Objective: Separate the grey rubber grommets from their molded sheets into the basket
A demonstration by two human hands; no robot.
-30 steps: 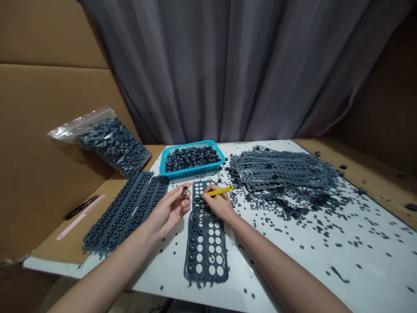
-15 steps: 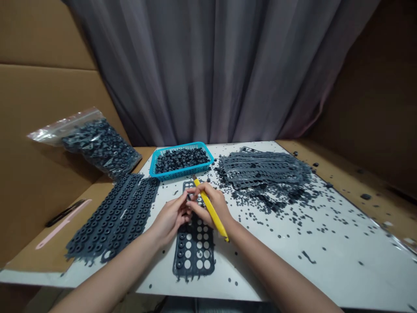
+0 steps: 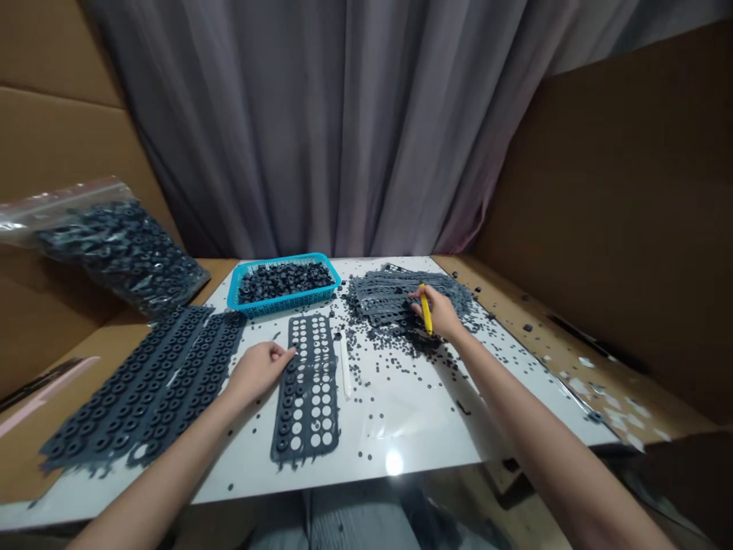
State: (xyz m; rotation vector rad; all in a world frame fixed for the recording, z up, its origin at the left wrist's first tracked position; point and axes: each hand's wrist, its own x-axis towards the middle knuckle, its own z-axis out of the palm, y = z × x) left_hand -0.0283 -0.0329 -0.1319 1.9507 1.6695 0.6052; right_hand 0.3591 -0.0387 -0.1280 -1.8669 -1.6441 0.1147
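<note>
A dark rubber sheet (image 3: pixel 308 382) with rows of round holes lies flat in front of me; part of its holes still hold black rings. My left hand (image 3: pixel 256 372) rests on its left edge with fingers loosely curled, holding nothing I can see. My right hand (image 3: pixel 435 311) is stretched out over the pile of punched-out grey sheets (image 3: pixel 395 294) at the right, fingers closed round a yellow tool (image 3: pixel 425 313).
A blue basket (image 3: pixel 283 300) of black rings stands at the back. Full ring sheets (image 3: pixel 149 378) lie at the left, a clear bag of rings (image 3: pixel 108 252) behind them. Small black punch-outs (image 3: pixel 378 359) litter the white table (image 3: pixel 401 428). Cardboard walls stand left and right.
My right hand left the sheet in front of me and reached right to the pile with the yellow tool. The hands have parted; my left hand dropped onto the sheet's edge. The view swung right.
</note>
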